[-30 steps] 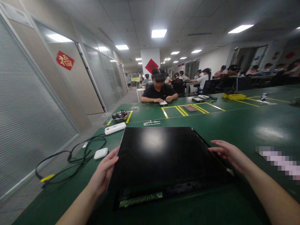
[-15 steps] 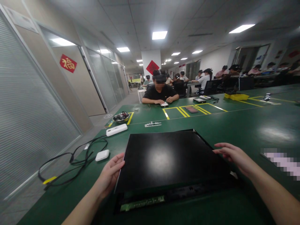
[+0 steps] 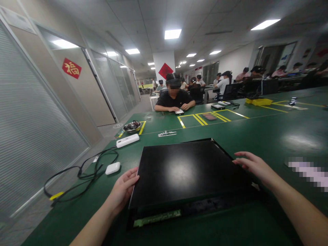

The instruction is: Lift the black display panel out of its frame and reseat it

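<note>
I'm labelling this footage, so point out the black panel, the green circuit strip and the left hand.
Black panel (image 3: 184, 175): head view, middle of its glossy face.
Green circuit strip (image 3: 157, 218): head view, midway along its length.
Left hand (image 3: 123, 187): head view, middle of the hand.

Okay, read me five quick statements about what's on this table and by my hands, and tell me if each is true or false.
1. Your left hand is at the left edge of the black panel. True.
2. Your right hand lies flat on the panel's middle. False: it is at the right edge.
3. A green strip shows along the panel's near side. True.
4. The small white case sits right of the panel. False: it sits left.
5. The metal bowl holds dark items. True.
</note>
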Motion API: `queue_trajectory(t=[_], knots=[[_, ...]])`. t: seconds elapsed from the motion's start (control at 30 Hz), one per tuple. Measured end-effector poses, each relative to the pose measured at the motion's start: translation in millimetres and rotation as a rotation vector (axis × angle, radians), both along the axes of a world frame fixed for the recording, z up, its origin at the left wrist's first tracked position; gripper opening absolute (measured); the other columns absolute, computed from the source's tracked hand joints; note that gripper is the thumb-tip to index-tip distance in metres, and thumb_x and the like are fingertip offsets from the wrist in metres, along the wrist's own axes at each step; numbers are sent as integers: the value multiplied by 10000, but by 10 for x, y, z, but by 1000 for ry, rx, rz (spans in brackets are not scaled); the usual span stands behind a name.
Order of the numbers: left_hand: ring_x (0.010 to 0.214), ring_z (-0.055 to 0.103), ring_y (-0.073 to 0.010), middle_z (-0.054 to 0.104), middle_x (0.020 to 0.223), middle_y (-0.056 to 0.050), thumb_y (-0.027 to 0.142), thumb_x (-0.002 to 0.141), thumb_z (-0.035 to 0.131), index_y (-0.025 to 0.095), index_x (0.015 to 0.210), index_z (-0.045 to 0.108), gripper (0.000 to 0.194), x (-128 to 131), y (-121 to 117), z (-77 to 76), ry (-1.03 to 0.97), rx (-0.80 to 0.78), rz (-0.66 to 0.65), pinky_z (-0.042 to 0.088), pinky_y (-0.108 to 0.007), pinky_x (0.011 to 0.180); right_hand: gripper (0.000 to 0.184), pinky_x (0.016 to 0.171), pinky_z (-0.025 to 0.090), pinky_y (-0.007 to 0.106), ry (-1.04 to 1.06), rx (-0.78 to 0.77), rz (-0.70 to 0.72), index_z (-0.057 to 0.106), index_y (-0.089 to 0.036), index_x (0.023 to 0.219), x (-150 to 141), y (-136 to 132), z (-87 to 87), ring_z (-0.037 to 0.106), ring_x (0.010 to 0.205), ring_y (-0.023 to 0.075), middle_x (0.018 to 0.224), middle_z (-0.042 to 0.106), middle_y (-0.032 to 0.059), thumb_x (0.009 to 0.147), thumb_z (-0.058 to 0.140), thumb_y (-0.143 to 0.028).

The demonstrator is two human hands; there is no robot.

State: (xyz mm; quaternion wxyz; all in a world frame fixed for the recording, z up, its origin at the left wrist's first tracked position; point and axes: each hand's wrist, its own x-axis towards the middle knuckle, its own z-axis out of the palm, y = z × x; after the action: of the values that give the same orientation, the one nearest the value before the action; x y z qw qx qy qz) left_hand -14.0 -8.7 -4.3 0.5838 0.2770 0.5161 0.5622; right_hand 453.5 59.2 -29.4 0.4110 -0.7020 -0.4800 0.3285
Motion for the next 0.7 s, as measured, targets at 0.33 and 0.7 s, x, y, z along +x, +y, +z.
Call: queue_trajectory(t=[0.33,0.7], knots=[[718,765,-235,796,983,-123,28,607,825,105,1094,643,526,-23,11,-34,6,8,-6,599,-299,626,362,699,487,350,-174,11,126,686,-237,886,110,55,-135,691,767,254,810,759,55,671,615,-519],[815,773,-253,796,1000,-129,28,646,810,118,1075,652,466,-54,35,-123,9,39,-20,604,-297,651,265,688,492,337,-375,95,150,696,-265,823,116,66,-244,698,827,253,843,765,34,706,582,-473]])
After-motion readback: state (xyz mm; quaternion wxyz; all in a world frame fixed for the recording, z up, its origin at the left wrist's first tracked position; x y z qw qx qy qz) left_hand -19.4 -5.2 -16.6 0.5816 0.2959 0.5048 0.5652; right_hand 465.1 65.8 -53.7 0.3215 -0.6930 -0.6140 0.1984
